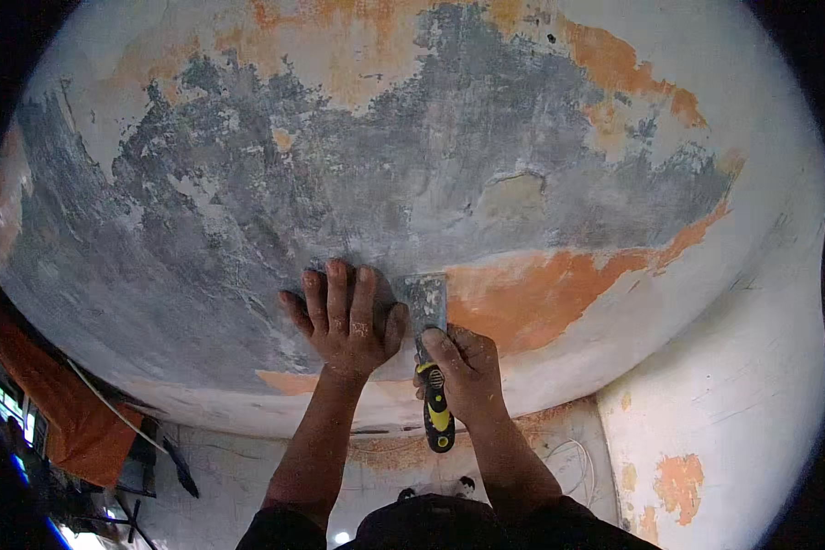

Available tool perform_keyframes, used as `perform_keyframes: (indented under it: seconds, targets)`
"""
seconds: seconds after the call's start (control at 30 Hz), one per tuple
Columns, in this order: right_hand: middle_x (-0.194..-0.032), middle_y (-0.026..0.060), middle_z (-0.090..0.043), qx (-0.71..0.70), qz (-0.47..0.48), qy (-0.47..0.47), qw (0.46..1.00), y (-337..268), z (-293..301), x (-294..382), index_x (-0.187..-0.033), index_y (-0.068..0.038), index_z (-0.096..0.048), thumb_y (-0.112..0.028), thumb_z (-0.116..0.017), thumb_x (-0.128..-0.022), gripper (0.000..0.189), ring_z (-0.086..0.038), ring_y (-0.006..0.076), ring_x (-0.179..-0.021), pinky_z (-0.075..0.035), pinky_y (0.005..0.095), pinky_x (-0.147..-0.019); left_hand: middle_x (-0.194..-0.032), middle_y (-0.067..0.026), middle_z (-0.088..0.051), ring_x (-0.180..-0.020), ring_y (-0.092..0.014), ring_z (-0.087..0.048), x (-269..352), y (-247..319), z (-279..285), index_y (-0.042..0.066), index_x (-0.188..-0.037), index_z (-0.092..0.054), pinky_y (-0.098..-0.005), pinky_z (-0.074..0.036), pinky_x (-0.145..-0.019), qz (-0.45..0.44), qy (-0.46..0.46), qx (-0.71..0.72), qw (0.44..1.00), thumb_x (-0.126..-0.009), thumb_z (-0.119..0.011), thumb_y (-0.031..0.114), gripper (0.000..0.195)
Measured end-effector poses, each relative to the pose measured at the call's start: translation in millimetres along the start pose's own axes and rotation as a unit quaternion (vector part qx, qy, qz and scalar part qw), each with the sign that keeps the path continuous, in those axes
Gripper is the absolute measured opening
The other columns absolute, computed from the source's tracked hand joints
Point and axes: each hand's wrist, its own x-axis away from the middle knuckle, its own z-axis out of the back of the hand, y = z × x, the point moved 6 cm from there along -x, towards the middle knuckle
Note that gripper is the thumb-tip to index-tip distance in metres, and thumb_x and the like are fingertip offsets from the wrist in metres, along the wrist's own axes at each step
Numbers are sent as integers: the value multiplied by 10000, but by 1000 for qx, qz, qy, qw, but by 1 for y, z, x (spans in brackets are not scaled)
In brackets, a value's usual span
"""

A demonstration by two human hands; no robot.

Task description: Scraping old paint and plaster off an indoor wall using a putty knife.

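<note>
Before me is a wall (357, 179) with grey, orange and off-white patches where its coating has come away. My left hand (347, 326) lies on the grey surface with its fingers apart and holds nothing. Just to its right, my right hand (464, 371) grips a putty knife (426, 299) with a black and yellow handle. The thumb presses near the base of the blade, which points up the wall at the left edge of an orange patch (536, 295). The blade carries whitish residue. A pale, rough-edged patch (515, 196) shows higher up.
Orange cloth (86, 419) hangs at the lower left, beside dark items and a pale rod or cord (113, 409). An adjoining wall (715, 412) with peeled spots stands at the right. A thin looped cable (581, 454) lies on the floor at the lower right.
</note>
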Motion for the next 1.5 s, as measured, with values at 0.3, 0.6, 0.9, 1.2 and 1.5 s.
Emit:
perform_keyframes:
  seconds: [0.3,0.6,0.9,1.2,1.5]
  targets:
    - [-656,60,-578,-7,-6,-3,1000,1,1,-3,-844,-1,-580,-286,-613,-918,297,-599,137,-515,-505,276,-452,-1458,-156,-390,-1408,-372,-244,-3,-1,5,132,-1361,-481,-615,-61,-1127,-9,7,-7,1000,-925,-469,499,570]
    - [-628,34,-564,22,3,6,1000,9,4,5,-832,-8,-576,-288,-560,-955,306,-578,109,-529,-462,264,-466,-1463,-163,-384,-1408,-373,-245,0,4,3,121,-1354,-488,-608,-68,-1130,-12,8,-9,1000,-935,-438,487,559]
    - [-645,35,-555,9,-10,18,1000,13,9,3,-827,1,-579,-302,-575,-945,325,-571,102,-525,-476,267,-474,-1464,-163,-383,-1406,-376,-248,3,7,0,127,-1344,-501,-608,-61,-1131,-8,-3,0,1000,-955,-385,464,527]
    - [-642,42,-561,15,0,10,1000,7,9,-3,-834,6,-575,-309,-585,-938,331,-601,126,-555,-481,272,-496,-1468,-157,-377,-1411,-376,-236,2,4,-2,127,-1349,-499,-609,-55,-1130,-6,-1,3,1000,-968,-366,438,509]
    - [-641,46,-574,40,-9,7,999,2,10,-5,-846,17,-588,-279,-584,-941,311,-598,119,-549,-485,279,-492,-1463,-162,-384,-1408,-375,-245,3,6,-5,124,-1345,-505,-604,-57,-1131,-4,12,9,1000,-966,-379,464,524]
